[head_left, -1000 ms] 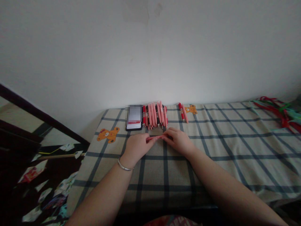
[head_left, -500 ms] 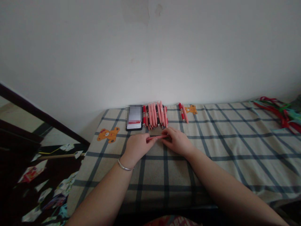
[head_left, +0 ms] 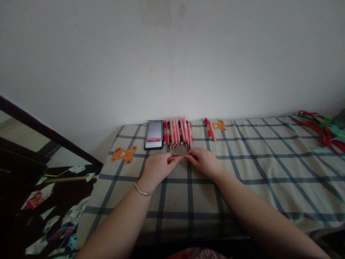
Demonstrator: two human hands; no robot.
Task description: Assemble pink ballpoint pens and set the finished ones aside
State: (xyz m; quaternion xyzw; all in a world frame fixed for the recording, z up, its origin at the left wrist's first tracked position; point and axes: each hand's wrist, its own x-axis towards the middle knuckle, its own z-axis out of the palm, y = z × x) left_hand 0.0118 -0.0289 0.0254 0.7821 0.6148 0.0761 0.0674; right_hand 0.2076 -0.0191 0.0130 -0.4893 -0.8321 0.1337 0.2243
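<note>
My left hand (head_left: 157, 168) and my right hand (head_left: 204, 162) meet over the checked cloth (head_left: 242, 172), each pinching one end of a pink pen (head_left: 178, 158) held level between them. Just beyond them lies a row of several pink and red pens (head_left: 178, 132) side by side. Two more pens (head_left: 210, 130) lie apart to the right of that row. A silver bangle sits on my left wrist.
A phone (head_left: 153, 135) with a lit screen lies left of the pen row. Red and green plastic strips (head_left: 322, 129) are heaped at the far right. A white wall stands behind. Paper scraps (head_left: 54, 216) litter the dark floor at left.
My right hand has shifted very slightly along the pen; otherwise both hands stay in place holding it.
</note>
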